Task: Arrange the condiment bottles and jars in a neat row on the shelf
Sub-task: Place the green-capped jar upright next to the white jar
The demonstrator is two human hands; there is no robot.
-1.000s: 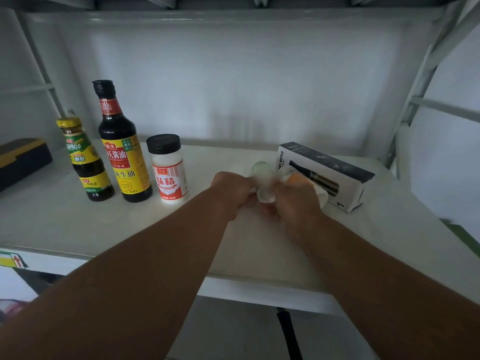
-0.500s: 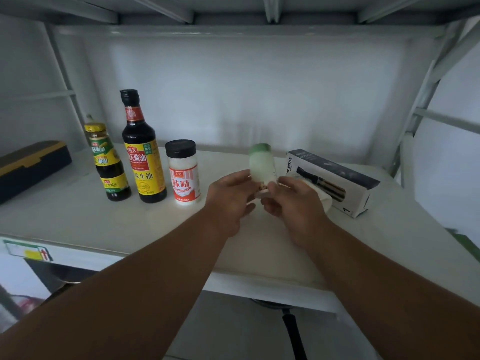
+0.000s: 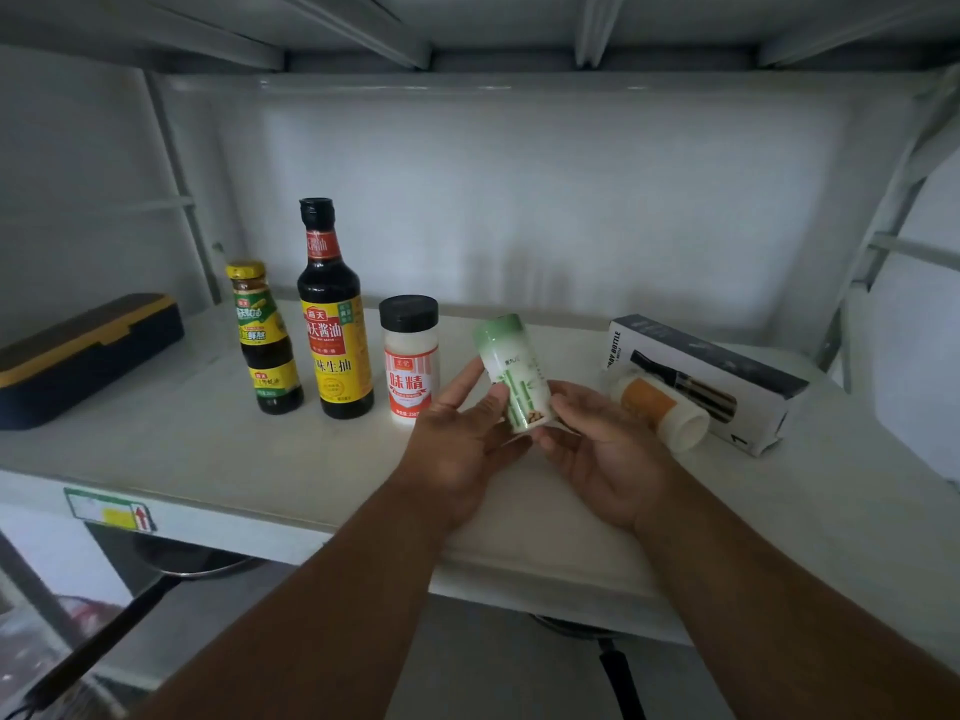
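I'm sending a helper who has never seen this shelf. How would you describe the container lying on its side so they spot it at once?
On the white shelf, look right, to the black-and-white box. Against its front lies a white jar with an orange label. It is the only container tipped over: the soy sauce bottle and black-capped MSG jar stand upright on the left.

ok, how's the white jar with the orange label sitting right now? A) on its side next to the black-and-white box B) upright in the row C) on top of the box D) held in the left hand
A: the orange-label jar lies on its side on the shelf, against the box, with neither hand on it.
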